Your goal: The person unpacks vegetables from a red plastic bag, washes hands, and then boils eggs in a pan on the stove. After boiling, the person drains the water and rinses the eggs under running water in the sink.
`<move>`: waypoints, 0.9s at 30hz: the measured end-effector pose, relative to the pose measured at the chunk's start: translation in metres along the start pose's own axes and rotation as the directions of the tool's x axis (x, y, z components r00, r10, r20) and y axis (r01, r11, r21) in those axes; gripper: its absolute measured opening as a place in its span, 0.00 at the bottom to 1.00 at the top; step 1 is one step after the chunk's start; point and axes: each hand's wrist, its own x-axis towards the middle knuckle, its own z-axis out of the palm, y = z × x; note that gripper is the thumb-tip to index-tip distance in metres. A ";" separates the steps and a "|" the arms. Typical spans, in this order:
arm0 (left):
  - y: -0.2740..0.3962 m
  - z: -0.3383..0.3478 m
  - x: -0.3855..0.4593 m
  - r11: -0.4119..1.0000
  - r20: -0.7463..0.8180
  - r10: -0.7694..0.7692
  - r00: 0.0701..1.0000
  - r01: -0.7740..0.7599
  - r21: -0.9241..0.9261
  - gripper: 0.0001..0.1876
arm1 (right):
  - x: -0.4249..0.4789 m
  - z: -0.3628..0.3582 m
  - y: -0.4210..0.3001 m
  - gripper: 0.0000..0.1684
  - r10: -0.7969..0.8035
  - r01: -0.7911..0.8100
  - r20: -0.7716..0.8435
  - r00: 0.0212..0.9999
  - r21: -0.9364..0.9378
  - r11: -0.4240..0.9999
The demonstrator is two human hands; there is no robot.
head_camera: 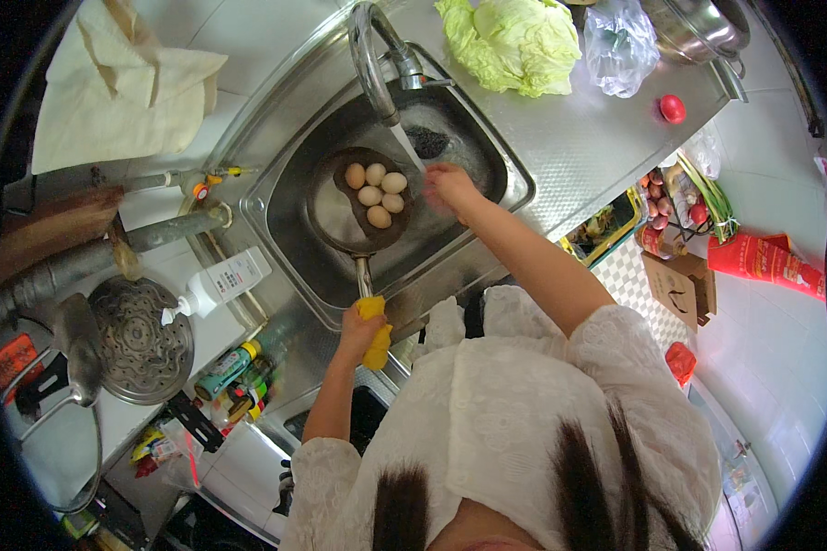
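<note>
My left hand (360, 330) is closed around the handle of a frying pan (324, 227), with a yellow cloth (376, 344) wrapped at the grip. Several eggs (371, 196) lie in the pan, beside some liquid, inside the metal sink (448, 241). Water runs from the chrome faucet (365, 62) onto or beside my right hand (449, 191), to the right of the pan. Its fingers are blurred, so whether it holds anything is unclear.
A lettuce (517, 45), a plastic bag (619, 48), a metal pot (696, 31) and a red round object (672, 109) are on the steel counter. A white pump bottle (224, 279) and a perforated metal steamer plate (141, 337) lie left of the sink.
</note>
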 end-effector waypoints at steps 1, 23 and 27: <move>0.006 0.002 -0.004 1.000 -0.013 -0.011 1.000 0.011 0.024 0.17 | 0.007 0.004 -0.002 0.21 -0.018 0.018 -0.014 1.000 0.016 1.000; 0.004 0.019 -0.003 0.996 0.268 0.004 0.963 0.020 -0.089 0.15 | -0.021 -0.010 0.021 0.17 -0.480 0.447 0.209 0.852 -0.768 0.459; 0.006 0.020 0.007 0.998 0.268 0.013 0.963 0.002 -0.056 0.16 | -0.038 -0.031 0.014 0.15 -0.577 0.448 0.238 0.781 -0.858 0.252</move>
